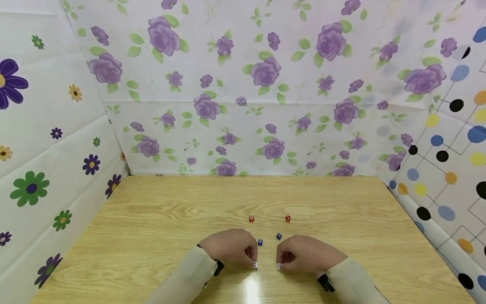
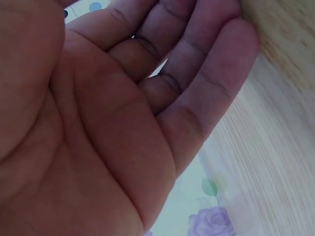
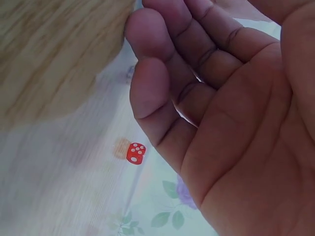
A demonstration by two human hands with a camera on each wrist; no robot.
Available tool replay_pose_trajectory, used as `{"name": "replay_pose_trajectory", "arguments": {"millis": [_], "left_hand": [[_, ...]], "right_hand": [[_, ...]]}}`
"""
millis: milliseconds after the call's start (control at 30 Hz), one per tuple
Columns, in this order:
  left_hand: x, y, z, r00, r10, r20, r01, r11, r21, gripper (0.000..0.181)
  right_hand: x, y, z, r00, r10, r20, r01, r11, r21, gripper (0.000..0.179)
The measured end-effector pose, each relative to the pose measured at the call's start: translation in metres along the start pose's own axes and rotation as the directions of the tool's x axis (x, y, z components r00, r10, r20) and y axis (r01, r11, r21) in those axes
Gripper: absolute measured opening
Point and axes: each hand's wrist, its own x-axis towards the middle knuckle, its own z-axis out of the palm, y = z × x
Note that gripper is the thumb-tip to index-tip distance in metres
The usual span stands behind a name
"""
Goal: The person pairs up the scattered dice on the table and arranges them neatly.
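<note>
In the head view my left hand [image 1: 236, 249] pinches a white die [image 1: 255, 266] low over the table, thumb and finger curled to it. Facing it, my right hand [image 1: 303, 255] pinches a second white die [image 1: 279, 267]. Just beyond the hands lie two blue dice, the left one [image 1: 260, 242] by the left knuckles and the right one [image 1: 279, 236] slightly farther off. Two red dice, one on the left [image 1: 251, 219] and one on the right [image 1: 287, 218], lie behind them. Both wrist views show curled fingers and palms; the white dice are hidden there.
The wooden table [image 1: 171, 211] reaches back to a flowered curtain [image 1: 243, 126]. A daisy-print sheet [image 1: 68, 169] hangs at the left, a dotted sheet [image 1: 448, 177] at the right. Light glares off the table's near part.
</note>
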Motion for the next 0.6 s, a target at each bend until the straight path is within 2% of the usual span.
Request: {"name": "replay_pose_trajectory", "arguments": {"millis": [267, 600], "left_hand": [[0.0009, 0.0029, 0.002, 1.0, -0.008, 0.003, 0.008, 1.0, 0.026, 0.012], [0.0003, 0.0045, 0.0035, 1.0, -0.001, -0.005, 0.001, 1.0, 0.025, 0.013]], "right_hand": [[-0.001, -0.001, 0.0003, 1.0, -0.005, 0.03, 0.004, 0.999, 0.036, 0.01], [-0.0023, -0.0018, -0.0022, 1.0, 0.006, 0.011, -0.006, 1.0, 0.01, 0.011]]}}
